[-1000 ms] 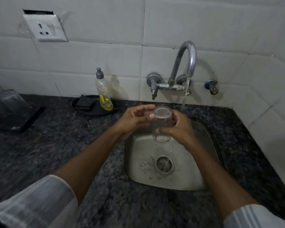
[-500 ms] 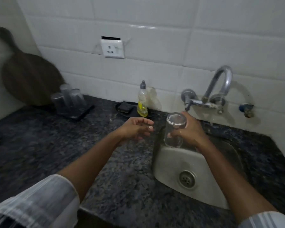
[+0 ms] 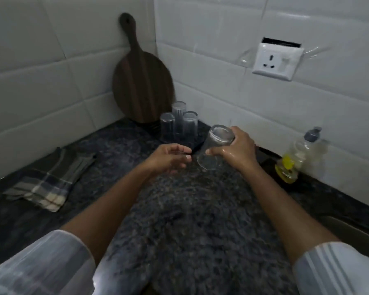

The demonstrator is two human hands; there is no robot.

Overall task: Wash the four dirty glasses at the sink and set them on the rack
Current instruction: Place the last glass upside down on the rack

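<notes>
Glass, clear and wet, sits in the right hand [image 3: 235,149]: that grip is wrapped round the tumbler [image 3: 215,149] near its base, which is uppermost, so the tumbler hangs mouth-down and tilted over the dark speckled table [image 3: 192,209]. The hand's skin glistens with water. Just beside it the left hand [image 3: 168,159] is released, fingers loosely curved toward the rim and holding nothing; whether a fingertip touches the rim I cannot tell.

Beyond the hands, three inverted glasses [image 3: 178,122] stand close together on a dark rack [image 3: 195,140] by the wall, with free room on its near side. A round wooden board [image 3: 142,81] leans in the corner behind them. A folded checked cloth [image 3: 47,184] lies well apart to the left, and a soap bottle [image 3: 296,158] stands to the right below a wall socket [image 3: 277,61].

This looks like the fourth glass, so the task seems nearly done. Thin, stiff and light, it will likely be slick while wet and could chip if knocked against its neighbours; a firm wrap around the mid-wall suits it, lowered rim-first onto the free part of the rack.
</notes>
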